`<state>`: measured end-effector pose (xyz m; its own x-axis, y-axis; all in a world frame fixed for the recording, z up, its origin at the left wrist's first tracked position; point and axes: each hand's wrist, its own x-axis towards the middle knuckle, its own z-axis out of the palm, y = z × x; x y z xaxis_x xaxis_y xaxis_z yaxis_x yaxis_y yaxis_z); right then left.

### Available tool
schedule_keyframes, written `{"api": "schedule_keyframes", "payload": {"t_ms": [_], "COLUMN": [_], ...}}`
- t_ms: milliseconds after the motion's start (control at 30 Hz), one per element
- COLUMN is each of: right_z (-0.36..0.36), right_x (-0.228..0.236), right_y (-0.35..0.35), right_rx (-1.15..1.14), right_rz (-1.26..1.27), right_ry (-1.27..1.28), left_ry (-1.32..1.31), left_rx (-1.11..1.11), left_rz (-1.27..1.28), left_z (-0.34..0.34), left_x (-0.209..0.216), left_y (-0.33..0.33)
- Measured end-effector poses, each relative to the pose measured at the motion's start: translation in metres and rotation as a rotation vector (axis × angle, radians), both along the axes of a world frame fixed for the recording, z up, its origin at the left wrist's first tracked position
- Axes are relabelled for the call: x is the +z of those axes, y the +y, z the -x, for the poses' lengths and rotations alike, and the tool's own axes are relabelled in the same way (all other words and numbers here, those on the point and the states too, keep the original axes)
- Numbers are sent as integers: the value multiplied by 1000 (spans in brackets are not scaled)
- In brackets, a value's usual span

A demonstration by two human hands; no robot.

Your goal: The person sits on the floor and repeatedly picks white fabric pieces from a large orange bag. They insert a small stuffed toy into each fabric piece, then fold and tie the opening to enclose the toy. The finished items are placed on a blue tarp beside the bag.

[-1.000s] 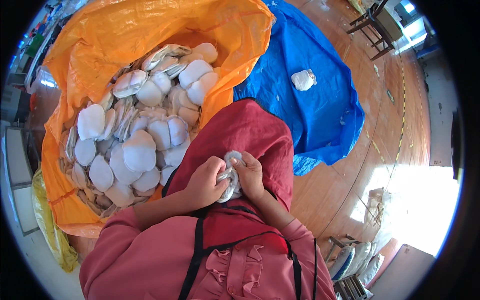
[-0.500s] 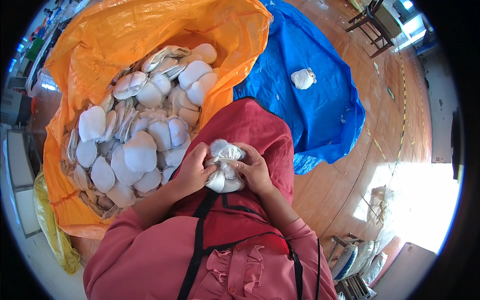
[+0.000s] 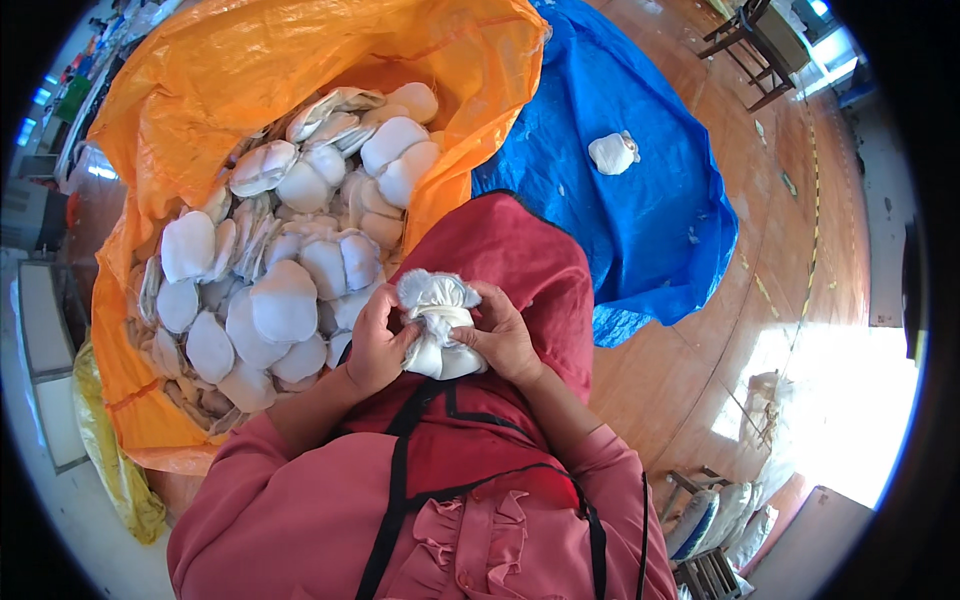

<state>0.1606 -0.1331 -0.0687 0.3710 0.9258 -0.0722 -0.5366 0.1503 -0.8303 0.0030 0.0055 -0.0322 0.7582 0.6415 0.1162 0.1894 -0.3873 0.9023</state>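
Note:
Over my lap, a small white cloth piece with grey fluffy plush [image 3: 440, 325] is gathered between both hands. Its grey fuzzy end points away from me and spreads into two rounded corners; the smooth white cloth bunches nearer me. My left hand [image 3: 378, 340] pinches its left side, thumb on top. From the right, my right hand [image 3: 500, 335] grips it the same way, with the thumb pressed into the folds. Left of my lap, an orange woven sack [image 3: 200, 90] stands wide open, holding many flat, rounded, white sewn cloth pieces [image 3: 282, 302].
A blue sheet or sack [image 3: 660, 230] lies spread at the far right, with one small white bundle [image 3: 613, 153] on it. A yellow sack [image 3: 115, 450] sits at the left. A wooden chair [image 3: 755, 50] stands at the far right; cushions [image 3: 715, 520] lie at the lower right.
The cloth piece has opened out at its far end, so more grey plush shows in two corners. Both hands still hold its sides. The view has shifted slightly.

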Motion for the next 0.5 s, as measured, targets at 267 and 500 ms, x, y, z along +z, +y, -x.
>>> {"api": "schedule_keyframes", "payload": {"t_ms": [267, 500], "right_z": [-24, -4], "right_x": [35, 57], "right_y": [5, 17], "right_rx": [145, 113], "right_rz": [257, 91], "right_ry": [-488, -680], "left_ry": [125, 566], "left_rx": [-346, -570], "left_rz": [296, -29], "left_z": [0, -33], "left_x": [47, 71], "left_y": [42, 51]}}
